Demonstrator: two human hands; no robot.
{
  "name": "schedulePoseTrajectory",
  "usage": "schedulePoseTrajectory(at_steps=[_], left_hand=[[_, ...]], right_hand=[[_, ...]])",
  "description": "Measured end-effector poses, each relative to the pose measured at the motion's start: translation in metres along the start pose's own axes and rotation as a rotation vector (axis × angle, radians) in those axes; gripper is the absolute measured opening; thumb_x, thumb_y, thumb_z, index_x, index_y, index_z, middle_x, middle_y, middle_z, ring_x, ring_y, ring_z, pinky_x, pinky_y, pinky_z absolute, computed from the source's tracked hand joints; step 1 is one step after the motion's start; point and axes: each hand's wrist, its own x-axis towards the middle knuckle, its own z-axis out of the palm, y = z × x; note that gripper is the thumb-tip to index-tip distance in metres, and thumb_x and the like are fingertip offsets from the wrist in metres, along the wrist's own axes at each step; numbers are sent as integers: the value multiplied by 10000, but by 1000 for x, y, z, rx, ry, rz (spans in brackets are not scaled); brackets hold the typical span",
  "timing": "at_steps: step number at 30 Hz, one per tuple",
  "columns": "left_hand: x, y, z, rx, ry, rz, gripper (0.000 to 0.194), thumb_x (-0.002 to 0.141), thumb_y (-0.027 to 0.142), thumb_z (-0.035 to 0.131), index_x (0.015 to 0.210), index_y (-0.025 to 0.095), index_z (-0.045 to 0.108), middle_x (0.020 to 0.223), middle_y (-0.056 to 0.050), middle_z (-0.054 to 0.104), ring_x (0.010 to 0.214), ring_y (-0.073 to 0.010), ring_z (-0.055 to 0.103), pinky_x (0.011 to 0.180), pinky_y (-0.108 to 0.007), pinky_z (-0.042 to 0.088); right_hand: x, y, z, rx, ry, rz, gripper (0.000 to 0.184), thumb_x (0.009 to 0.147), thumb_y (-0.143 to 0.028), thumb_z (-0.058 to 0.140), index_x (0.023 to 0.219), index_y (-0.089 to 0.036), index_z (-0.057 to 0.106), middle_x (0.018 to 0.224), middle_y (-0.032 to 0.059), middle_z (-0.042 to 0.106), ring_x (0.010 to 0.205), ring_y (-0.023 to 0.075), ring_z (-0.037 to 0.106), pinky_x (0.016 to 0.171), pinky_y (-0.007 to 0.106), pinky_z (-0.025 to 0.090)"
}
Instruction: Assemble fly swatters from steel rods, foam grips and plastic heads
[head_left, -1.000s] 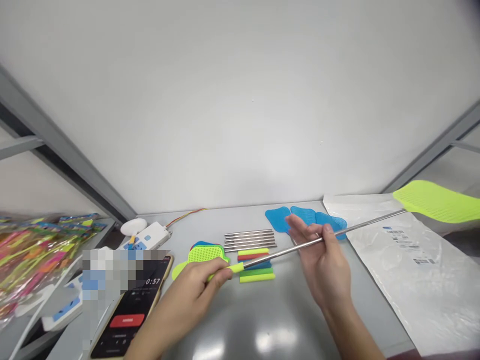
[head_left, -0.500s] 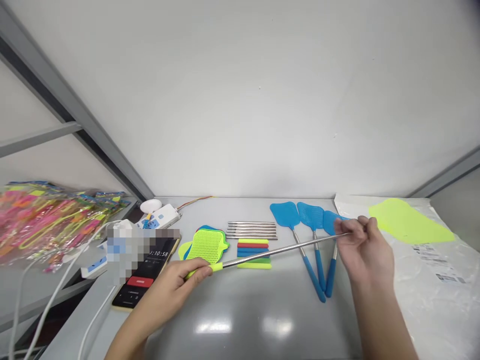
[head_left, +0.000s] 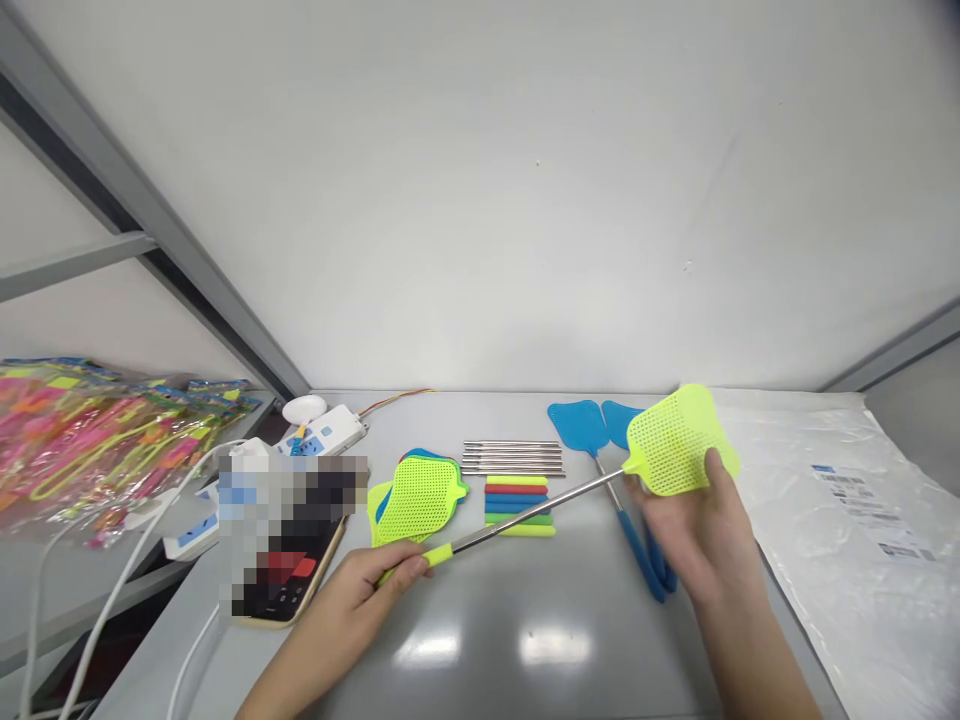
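Note:
A yellow-green fly swatter (head_left: 679, 440) with a steel telescopic rod slants across the table in both my hands. My left hand (head_left: 382, 580) is closed round its yellow-green grip. My right hand (head_left: 701, 535) holds the lower edge of the mesh head, thumb in front, the other fingers mostly hidden behind it. Under and behind my right hand lie blue fly swatters (head_left: 579, 427), partly covered. Loose swatter heads (head_left: 420, 500), mostly yellow-green and blue, are piled beyond my left hand. Below the rod rest coloured grip sleeves (head_left: 517, 497), and a row of steel rods (head_left: 514, 458) lies behind them.
A phone (head_left: 300, 560) and a white power strip (head_left: 330, 430) with cables are at the left. Bagged colourful items (head_left: 112, 440) fill a shelf at far left. A white plastic mailer bag (head_left: 847, 530) covers the right side. A pale wall (head_left: 525, 200) rises behind.
The swatter's head has swung inward from above the white bag and now faces me. My right hand has shifted from the rod to the head's edge. My left hand keeps its grip.

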Motion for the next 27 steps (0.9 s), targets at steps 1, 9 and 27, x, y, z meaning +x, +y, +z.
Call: schedulePoseTrajectory(at_steps=[1, 9, 27], left_hand=[[-1, -1, 0, -3, 7, -3, 341, 927, 492, 482, 994, 245, 707, 973, -23, 713, 942, -222, 629, 844, -275, 469], [14, 39, 26, -62, -56, 39, 376, 962, 465, 414, 832, 215, 663, 816, -10, 659, 816, -190, 595, 762, -263, 447], [27, 70, 82, -689, -266, -105, 348, 900, 529, 535, 1066, 222, 540, 627, 87, 365, 450, -62, 265, 412, -175, 271]], right_hand=[[5, -4, -1, -7, 69, -67, 346, 847, -470, 636, 1159, -322, 652, 1289, 6, 621, 1148, 212, 591, 882, 380, 548], [13, -26, 1, -245, 238, -327, 419, 827, -377, 693, 1225, -261, 627, 1184, 44, 669, 1014, 197, 657, 653, 222, 568], [4, 0, 5, -295, -63, 103, 258, 769, -406, 740, 953, -247, 655, 747, -15, 597, 523, 101, 476, 401, 210, 375]])
